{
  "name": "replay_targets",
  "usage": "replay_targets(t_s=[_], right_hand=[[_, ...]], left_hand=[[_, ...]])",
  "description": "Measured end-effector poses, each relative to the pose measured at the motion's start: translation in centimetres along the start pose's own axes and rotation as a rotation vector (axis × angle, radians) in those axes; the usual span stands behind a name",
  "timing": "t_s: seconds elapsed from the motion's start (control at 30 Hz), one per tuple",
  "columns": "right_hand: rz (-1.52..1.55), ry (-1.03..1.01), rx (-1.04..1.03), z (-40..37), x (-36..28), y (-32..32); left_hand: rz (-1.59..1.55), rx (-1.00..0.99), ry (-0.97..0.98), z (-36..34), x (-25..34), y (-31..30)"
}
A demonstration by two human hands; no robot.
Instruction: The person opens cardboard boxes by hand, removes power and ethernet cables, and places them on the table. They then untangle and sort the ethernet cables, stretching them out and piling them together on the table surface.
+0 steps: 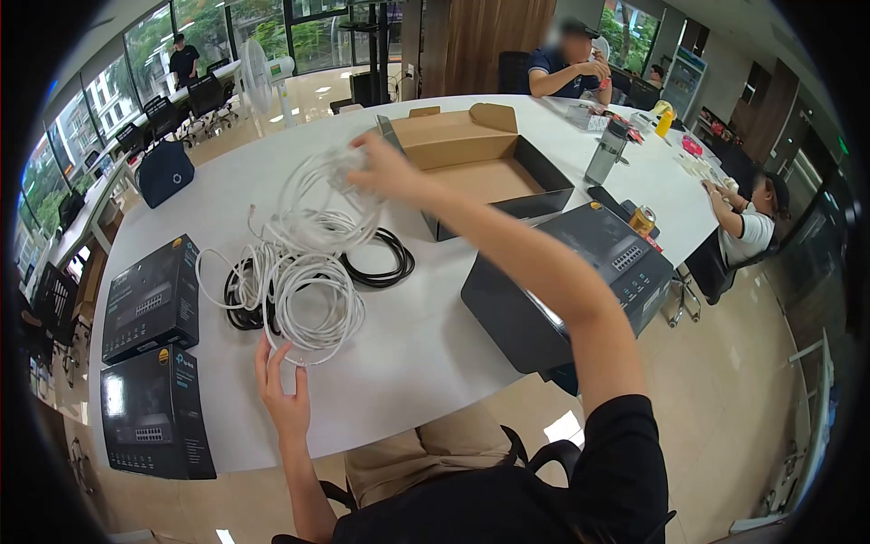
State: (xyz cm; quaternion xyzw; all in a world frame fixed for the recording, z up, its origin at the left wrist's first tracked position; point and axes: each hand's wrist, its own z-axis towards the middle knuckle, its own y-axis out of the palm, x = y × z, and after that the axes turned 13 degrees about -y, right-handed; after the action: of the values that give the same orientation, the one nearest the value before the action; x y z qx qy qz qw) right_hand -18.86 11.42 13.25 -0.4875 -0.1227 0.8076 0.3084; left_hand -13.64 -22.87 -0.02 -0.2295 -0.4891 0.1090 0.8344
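Observation:
My right hand [376, 170] is closed on a coil of white cable [313, 195], blurred by motion, above the pile on the white table. Near the pile's front edge, my left hand [283, 385] has its fingers apart, with fingertips at the lower rim of another white cable coil [319, 308]. Black cable [390, 258] lies looped to the right of the white coils, and more black cable [243, 295] shows under them at the left. An open cardboard box [480, 163] with a brown inside stands behind my right forearm.
Two dark boxes, one behind [149, 299] and one in front [154, 415], stand at the left. A larger dark box [589, 263] is at the right, near a bottle [605, 154] and a can [642, 220]. Two people sit around the table's far and right sides.

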Motion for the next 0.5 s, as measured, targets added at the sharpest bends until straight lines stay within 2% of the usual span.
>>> replay_targets(t_s=[0.03,0.1,0.17,0.27,0.33,0.4,0.5], right_hand=[[0.033,-0.007,-0.033,0.0,-1.0,2.3],[-0.178,-0.325,0.055,0.1,-0.6,6.6],[-0.088,-0.227,-0.087,-0.2,-0.7,9.6],[-0.578,-0.284,-0.238,-2.2,0.9,14.0],[-0.633,-0.31,-0.317,-3.3,1.7,15.8],[-0.705,-0.347,-0.389,-4.2,1.5,16.2],[-0.622,-0.316,-0.556,-3.0,-0.1,14.6]], left_hand=[[-0.004,0.003,0.004,0.1,-0.1,0.1],[-0.005,0.004,0.013,-0.1,-0.7,0.1],[-0.011,0.016,0.025,-0.2,-1.6,0.3],[-0.088,0.083,0.007,-0.2,-1.1,0.1],[-0.12,0.116,-0.003,-0.2,-0.4,-0.1],[-0.115,0.128,-0.001,-0.3,0.3,-0.3],[0.027,0.148,0.126,-0.1,0.3,-0.6]])
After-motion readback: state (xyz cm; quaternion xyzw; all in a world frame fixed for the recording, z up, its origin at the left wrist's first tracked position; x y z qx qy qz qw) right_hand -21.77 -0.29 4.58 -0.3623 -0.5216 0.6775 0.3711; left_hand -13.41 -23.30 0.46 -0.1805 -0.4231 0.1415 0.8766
